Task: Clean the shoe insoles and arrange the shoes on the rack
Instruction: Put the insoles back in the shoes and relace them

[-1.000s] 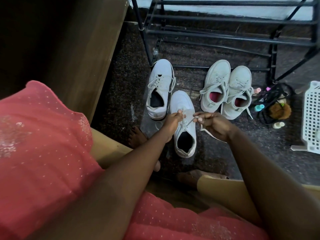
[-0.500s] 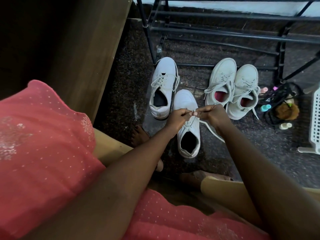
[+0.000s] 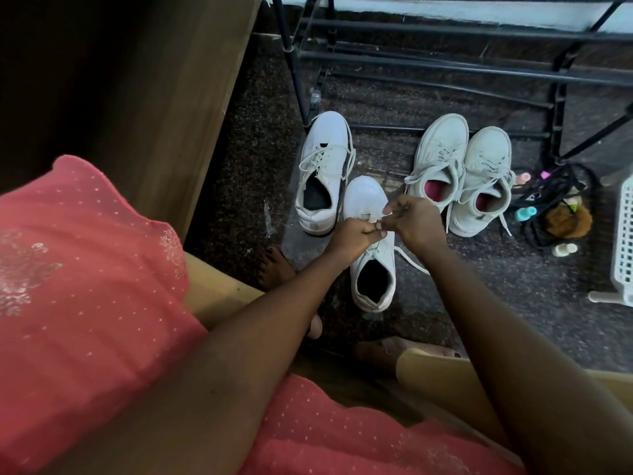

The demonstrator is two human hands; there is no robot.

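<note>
Floor [image 3: 479, 286]: dark speckled stone; all four shoes stand on it.
Cabinet [image 3: 171, 97]: wooden side, at the left.
Rack [image 3: 445, 68]: black metal bars, beyond the shoes.
Grey pair [image 3: 442, 149]: side by side just before the rack, pink inside, laces loose.
White pair [image 3: 325, 149]: left of the grey pair, dark inside; the near shoe [image 3: 364, 197] stands closer to the person.
Basket [image 3: 625, 241]: white, at the right edge.
Left hand [image 3: 352, 234]: over the near shoe, fingers curled, pinching its lace [image 3: 409, 260].
Right hand [image 3: 414, 217]: touching the left, fingers pinching the same lace.
Lace: a loose end trails to the shoe's right.
</note>
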